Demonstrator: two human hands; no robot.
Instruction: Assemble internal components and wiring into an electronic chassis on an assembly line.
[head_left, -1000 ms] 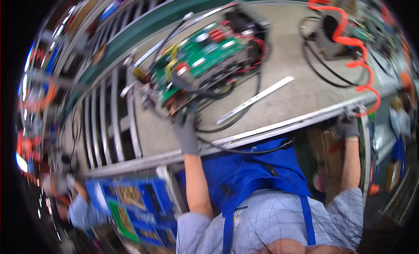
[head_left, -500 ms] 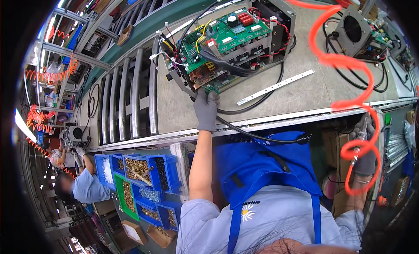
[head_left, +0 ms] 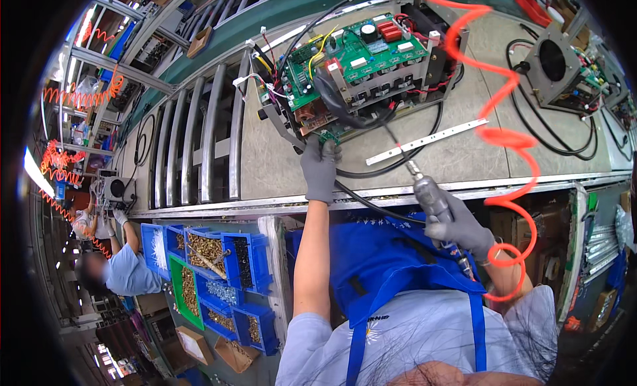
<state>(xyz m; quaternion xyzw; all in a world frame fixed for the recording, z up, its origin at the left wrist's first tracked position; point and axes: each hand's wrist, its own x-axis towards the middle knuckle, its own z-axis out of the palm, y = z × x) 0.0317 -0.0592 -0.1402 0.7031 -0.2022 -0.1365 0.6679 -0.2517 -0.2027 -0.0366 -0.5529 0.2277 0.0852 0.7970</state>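
An open metal chassis with a large green circuit board (head_left: 361, 67) stands on the bench. At its lower near-left corner, my grey-gloved left hand (head_left: 320, 170) pinches a small green circuit board (head_left: 329, 138). Wrapped in my right hand (head_left: 464, 228), also gloved, is a pneumatic screwdriver (head_left: 432, 197). Its long thin bit points up and left toward the chassis's near side. Whether the tip touches anything is hard to make out. An orange coiled air hose (head_left: 507, 137) runs from the tool's lower end. A black cable (head_left: 368, 199) passes below my left hand.
A white perforated strip (head_left: 424, 143) lies before the chassis. Blue parts bins (head_left: 269, 263) and a green bin (head_left: 186, 300) with screws stand at lower left. Metal rollers (head_left: 211, 140) adjoin the bench on the left. Another chassis with a round opening (head_left: 552, 61) sits right. A co-worker (head_left: 133, 266) is far left.
My right hand has brought the screwdriver from the far right, inward and left, with its bit now over the bench. My left hand stays at the small board. The view has shifted slightly.
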